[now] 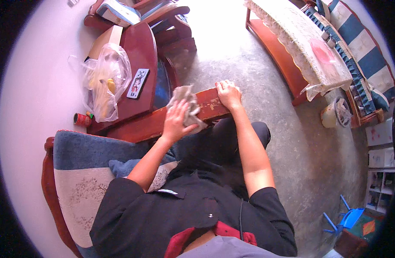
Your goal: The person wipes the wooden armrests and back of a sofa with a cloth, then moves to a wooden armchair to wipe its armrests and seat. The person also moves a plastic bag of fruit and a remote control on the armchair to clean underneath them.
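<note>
A red-brown wooden bench (213, 102) with worn, chipped paint lies across in front of my knees. My left hand (177, 121) presses a crumpled greyish-beige cloth (186, 102) against its top, fingers laid over the fabric and thumb spread along the near side. At the bench's right end, my right hand (229, 93) holds the edge, with its fingertips curled over the far side. The bench's left part runs beside the dark red table (137, 54). Its underside and legs are mostly hidden.
On the dark red table are a plastic bag (108, 80) with yellow items, a cardboard box (105, 42) and a phone-like item in a patterned case (138, 83). A red can (82, 119) stands by the wall. Rightward are a lace-covered table (333, 75), a bin (329, 116) and a blue chair (350, 219).
</note>
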Demonstrator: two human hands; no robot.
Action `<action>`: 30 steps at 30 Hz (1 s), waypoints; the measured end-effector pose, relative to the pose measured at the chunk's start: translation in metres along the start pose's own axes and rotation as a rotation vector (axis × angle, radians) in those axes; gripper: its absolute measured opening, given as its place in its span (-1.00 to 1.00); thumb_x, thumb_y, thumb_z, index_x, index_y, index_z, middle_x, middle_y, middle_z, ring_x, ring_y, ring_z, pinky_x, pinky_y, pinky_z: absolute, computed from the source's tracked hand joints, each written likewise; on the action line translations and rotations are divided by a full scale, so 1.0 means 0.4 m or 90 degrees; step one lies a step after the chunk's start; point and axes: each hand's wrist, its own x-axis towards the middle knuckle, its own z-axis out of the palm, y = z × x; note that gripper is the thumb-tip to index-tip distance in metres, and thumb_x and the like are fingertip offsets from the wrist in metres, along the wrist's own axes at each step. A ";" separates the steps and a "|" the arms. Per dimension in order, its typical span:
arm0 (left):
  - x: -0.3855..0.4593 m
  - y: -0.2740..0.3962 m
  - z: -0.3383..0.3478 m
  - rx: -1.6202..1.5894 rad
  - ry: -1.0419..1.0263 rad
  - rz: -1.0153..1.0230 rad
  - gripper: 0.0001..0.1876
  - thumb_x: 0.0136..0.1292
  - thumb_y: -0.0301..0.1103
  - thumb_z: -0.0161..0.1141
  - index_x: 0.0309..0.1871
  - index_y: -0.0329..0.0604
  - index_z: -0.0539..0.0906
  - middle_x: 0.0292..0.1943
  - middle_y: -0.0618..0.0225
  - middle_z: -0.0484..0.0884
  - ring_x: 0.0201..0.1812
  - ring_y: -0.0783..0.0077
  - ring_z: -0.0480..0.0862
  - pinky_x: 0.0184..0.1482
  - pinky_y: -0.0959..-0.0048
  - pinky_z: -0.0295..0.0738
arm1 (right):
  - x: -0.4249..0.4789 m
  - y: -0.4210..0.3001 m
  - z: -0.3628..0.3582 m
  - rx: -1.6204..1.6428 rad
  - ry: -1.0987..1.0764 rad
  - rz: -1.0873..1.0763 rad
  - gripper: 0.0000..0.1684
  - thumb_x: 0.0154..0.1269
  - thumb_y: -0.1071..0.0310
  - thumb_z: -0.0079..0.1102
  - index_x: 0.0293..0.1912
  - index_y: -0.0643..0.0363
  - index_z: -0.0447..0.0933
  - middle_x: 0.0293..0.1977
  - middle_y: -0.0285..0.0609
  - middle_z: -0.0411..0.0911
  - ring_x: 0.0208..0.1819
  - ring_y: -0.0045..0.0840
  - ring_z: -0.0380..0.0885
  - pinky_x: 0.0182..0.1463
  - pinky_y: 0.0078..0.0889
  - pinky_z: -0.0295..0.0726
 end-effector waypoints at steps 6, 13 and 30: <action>-0.112 -0.108 -0.010 0.032 0.016 -0.125 -0.23 0.23 0.10 0.19 0.42 -0.14 0.33 0.44 0.05 0.29 0.48 -0.09 0.18 0.50 0.01 -0.05 | -0.003 -0.010 -0.002 -0.005 -0.002 0.003 -0.56 0.45 -0.02 -0.11 -0.13 0.10 0.61 -0.03 -0.13 0.58 0.12 -0.18 0.48 0.20 -0.04 0.40; -0.030 -0.050 0.047 0.019 0.054 -0.177 -0.36 0.34 -0.02 0.11 0.41 -0.13 0.34 0.44 0.11 0.28 0.49 0.02 0.15 0.50 0.08 -0.05 | -0.002 -0.005 0.006 -0.021 0.022 -0.017 -0.57 0.44 0.01 -0.10 -0.17 0.11 0.61 -0.05 -0.11 0.59 0.09 -0.19 0.51 0.19 -0.05 0.41; 0.347 -0.076 0.164 -0.098 -0.255 -0.158 -0.49 0.38 0.09 -0.20 0.03 -0.01 0.65 0.06 0.09 0.65 0.08 -0.10 0.61 0.14 0.06 0.49 | 0.000 -0.017 -0.009 0.057 0.018 0.046 -0.59 0.44 0.03 -0.09 -0.10 0.13 0.58 -0.07 -0.05 0.61 0.06 -0.13 0.52 0.20 -0.05 0.40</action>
